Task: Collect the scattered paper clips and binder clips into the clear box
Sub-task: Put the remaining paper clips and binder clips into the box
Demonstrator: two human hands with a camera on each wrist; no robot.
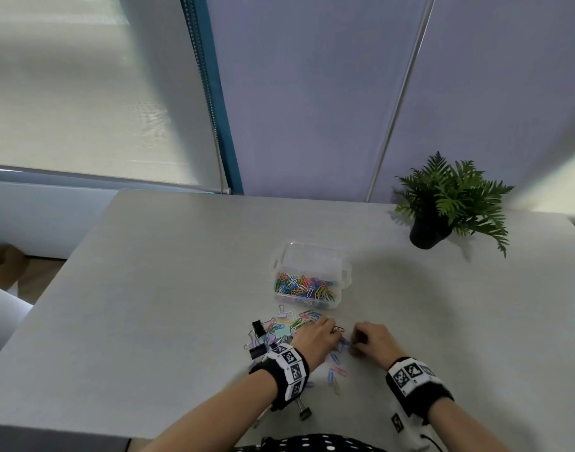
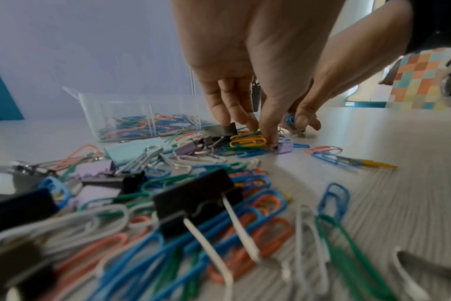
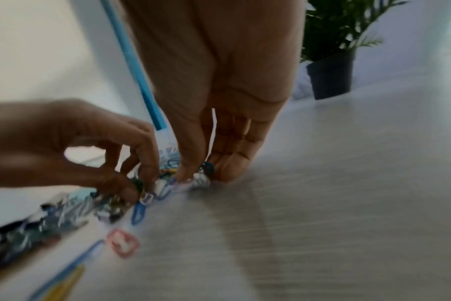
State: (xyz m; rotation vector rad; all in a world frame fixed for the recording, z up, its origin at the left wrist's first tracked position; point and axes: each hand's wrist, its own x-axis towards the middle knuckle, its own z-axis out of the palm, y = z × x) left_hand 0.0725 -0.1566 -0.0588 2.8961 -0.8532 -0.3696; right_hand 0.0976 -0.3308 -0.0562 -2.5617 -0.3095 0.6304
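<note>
The clear box (image 1: 342, 256) stands open on the table and holds many coloured paper clips (image 1: 307, 287). In front of it lies a scattered pile of paper clips and binder clips (image 1: 279, 331). My left hand (image 1: 330, 326) reaches down at the pile's right edge, and its thumb and fingers (image 2: 247, 122) pinch yellow and green paper clips (image 2: 247, 140). Just to the right, my right hand (image 1: 356, 342) pinches a blue paper clip (image 3: 209, 167) and some blurred clips against the table. A black binder clip (image 2: 196, 199) lies close to my left wrist.
A potted fern (image 1: 442, 203) stands at the table's far right. The grey table (image 1: 165, 288) stretches left of the pile, with its left edge close to a window blind. More loose paper clips (image 1: 336, 376) lie between my wrists.
</note>
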